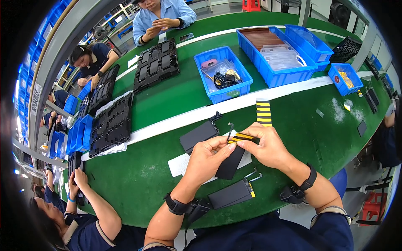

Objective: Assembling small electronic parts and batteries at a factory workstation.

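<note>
Left hand, one: thumb and fingers pinched on a yellow-and-black strip. Right hand, one: pinching the same strip. Strip position: over the upper end of a black flat block. Hazards, in my judgement: uneven pull could crease the strip or set it askew; a slipping thumb could bend the thin connector alongside. Striped piece lying on the green table: one. Further block groups, near: two, pieces in each uncertain. Blue bins, ahead and right: at least four.
</note>
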`<state>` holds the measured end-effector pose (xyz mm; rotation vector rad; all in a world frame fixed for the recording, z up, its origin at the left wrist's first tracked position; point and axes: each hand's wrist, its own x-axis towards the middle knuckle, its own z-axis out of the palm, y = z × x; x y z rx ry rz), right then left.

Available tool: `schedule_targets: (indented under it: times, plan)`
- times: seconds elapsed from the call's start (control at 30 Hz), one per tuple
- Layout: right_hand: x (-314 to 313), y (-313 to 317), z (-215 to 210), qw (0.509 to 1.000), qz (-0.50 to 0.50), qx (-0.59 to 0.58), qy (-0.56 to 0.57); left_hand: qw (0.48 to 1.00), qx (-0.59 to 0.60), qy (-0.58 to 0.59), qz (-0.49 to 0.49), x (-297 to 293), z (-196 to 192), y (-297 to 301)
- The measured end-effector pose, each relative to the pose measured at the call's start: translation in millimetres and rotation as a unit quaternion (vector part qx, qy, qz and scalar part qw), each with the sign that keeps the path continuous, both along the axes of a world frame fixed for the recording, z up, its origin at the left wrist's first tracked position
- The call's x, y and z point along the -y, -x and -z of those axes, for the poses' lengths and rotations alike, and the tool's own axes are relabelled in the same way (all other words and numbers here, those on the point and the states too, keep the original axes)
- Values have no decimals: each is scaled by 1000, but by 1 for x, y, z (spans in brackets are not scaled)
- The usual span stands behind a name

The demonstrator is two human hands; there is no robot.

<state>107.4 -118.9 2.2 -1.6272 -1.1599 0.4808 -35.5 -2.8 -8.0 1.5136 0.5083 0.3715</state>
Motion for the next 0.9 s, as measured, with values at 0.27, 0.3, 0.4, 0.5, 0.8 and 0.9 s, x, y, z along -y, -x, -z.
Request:
schedule_targets:
  times: [0.27, 0.3, 0.4, 0.5, 0.8, 0.9]
  plan:
    - [-5, 1, 3, 946, 12, 269, -178, 998, -59, 20, -11, -1, -13, 2]
    - [-6, 3, 4, 947, 10, 269, -178, 998, -60, 10, -16, -1, -11, 1]
    - [-8, 5, 5, 920, 22, 346, -183, 999, -44, 17, -12, -1, -10, 2]
    - [-10, 4, 8, 904, 31, 386, -182, 999, -23, 34, 9, -1, -14, 2]
    - [-12, 8, 3, 869, 31, 450, -202, 999, 0, -34, 3, 0, 0, 3]
    - [-11, 9, 2, 863, 32, 463, -197, 998, -6, -57, -3, 1, -1, 2]
